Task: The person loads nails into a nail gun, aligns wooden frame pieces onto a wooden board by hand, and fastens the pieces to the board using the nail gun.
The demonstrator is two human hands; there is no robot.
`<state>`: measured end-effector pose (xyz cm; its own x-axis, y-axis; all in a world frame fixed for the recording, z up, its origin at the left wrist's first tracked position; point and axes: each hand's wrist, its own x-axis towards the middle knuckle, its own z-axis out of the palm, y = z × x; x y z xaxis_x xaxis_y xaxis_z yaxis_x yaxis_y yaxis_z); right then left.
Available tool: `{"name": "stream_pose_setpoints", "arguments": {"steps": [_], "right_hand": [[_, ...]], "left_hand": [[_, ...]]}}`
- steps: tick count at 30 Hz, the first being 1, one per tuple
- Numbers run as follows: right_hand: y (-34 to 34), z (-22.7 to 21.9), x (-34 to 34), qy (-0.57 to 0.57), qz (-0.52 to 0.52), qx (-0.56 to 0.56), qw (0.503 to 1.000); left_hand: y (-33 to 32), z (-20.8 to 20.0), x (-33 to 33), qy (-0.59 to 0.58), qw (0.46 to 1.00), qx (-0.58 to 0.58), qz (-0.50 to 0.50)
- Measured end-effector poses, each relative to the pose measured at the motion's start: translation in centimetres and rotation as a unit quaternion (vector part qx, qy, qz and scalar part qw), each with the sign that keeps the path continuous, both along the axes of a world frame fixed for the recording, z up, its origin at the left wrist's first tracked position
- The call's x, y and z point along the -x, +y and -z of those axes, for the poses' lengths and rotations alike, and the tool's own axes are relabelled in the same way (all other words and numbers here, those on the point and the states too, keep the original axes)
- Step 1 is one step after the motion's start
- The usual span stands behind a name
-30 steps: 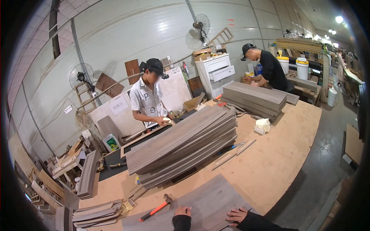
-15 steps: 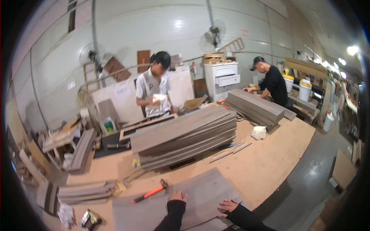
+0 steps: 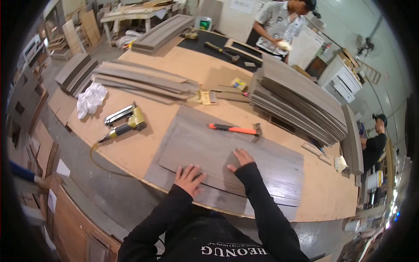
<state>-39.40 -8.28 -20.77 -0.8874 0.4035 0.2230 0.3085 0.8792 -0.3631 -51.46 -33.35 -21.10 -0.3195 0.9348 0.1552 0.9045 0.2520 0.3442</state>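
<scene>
Grey-brown wood panels (image 3: 196,131) lie flat, overlapping, at the near edge of the workbench. My left hand (image 3: 189,180) is open, fingers spread, on the long board edge at their near side. Farther in and to the right, my right hand (image 3: 241,160) rests open on the upper panel, thumb apart from its fingers. Neither hand holds anything. A hammer (image 3: 235,129) with an orange and black handle lies on the panel just beyond my right hand, not touching it.
Left on the bench (image 3: 152,72) are a nail gun (image 3: 126,121) with a hose, a white crumpled cloth (image 3: 91,99) and stacked wood strips (image 3: 139,81). A tall pile of boards (image 3: 301,100) stands far right. One person (image 3: 279,28) stands behind; another (image 3: 376,142) is at right.
My view has swung left and downward, bringing the nail gun into full sight. Both hands have shifted left over the panels. The hammer still lies on the panel.
</scene>
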Motion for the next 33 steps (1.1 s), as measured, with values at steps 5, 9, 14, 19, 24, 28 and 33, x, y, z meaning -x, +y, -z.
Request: {"name": "stream_pose_setpoints", "arguments": {"steps": [5, 9, 14, 19, 24, 28, 33], "right_hand": [[-4.5, 2.4, 10.4, -0.003, 0.018, 0.048, 0.999], [-5.4, 3.2, 13.9, -0.036, 0.128, 0.042, 0.99], [-5.8, 3.3, 15.4, 0.021, 0.134, 0.014, 0.991], [-4.8, 2.4, 15.7, 0.052, 0.128, 0.02, 0.99], [-4.1, 1.2, 15.3, 0.049, 0.128, -0.008, 0.99], [-2.9, 0.5, 15.5, 0.044, 0.135, 0.001, 0.99], [-1.8, -0.4, 17.0, 0.054, 0.075, 0.025, 0.995]], "left_hand": [[-5.9, 0.9, 5.0, -0.027, 0.975, -0.112, -0.191], [-7.7, 2.6, 7.6, -0.113, 0.933, -0.092, -0.329], [-8.2, 3.7, 12.1, -0.179, 0.942, -0.113, -0.259], [-6.6, 3.1, 13.0, -0.218, 0.939, -0.096, -0.248], [-5.3, 1.6, 12.6, -0.203, 0.941, -0.104, -0.252], [-5.7, -0.1, 19.2, -0.374, 0.907, 0.08, -0.176], [-5.8, -1.1, 29.5, 0.107, 0.924, 0.125, -0.346]]}}
